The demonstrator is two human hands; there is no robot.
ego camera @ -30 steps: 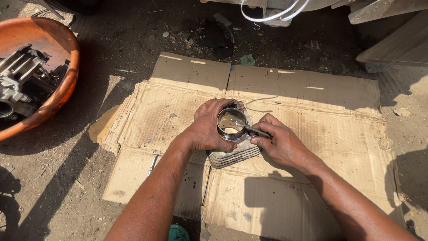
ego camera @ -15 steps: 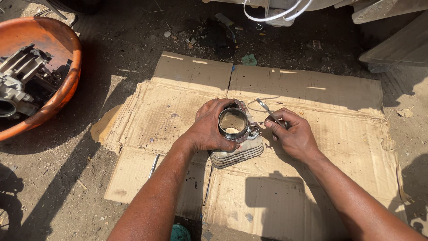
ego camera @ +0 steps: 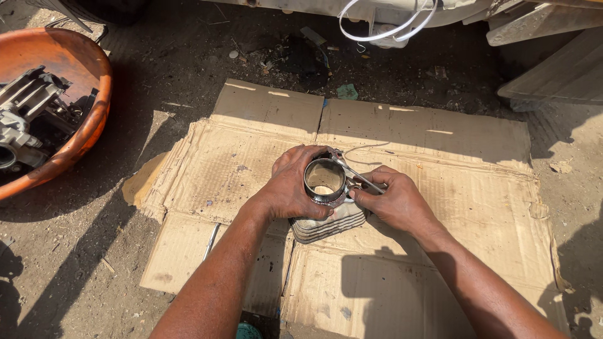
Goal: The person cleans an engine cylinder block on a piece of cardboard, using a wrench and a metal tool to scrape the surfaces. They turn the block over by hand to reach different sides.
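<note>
A finned metal engine cylinder (ego camera: pixel 330 220) stands upright on flattened cardboard (ego camera: pixel 440 144), its round bore facing up at me. My left hand (ego camera: pixel 292 185) wraps around the left side of the cylinder's top sleeve. My right hand (ego camera: pixel 392 201) presses against its right side and pinches a thin metal tool (ego camera: pixel 358 176) that lies across the rim. A thin wire loop (ego camera: pixel 367 147) sticks out just behind the cylinder.
An orange tub (ego camera: pixel 81 132) with grey engine parts (ego camera: pixel 25 113) sits at the far left on dirt ground. A slim metal rod (ego camera: pixel 210 242) lies on the cardboard near my left forearm. White hoses (ego camera: pixel 383 25) and weathered boards (ego camera: pixel 553 75) are at the back.
My right hand first moved back and right from the cylinder with the thin tool, then returned to its right side. The left hand kept its grip.
</note>
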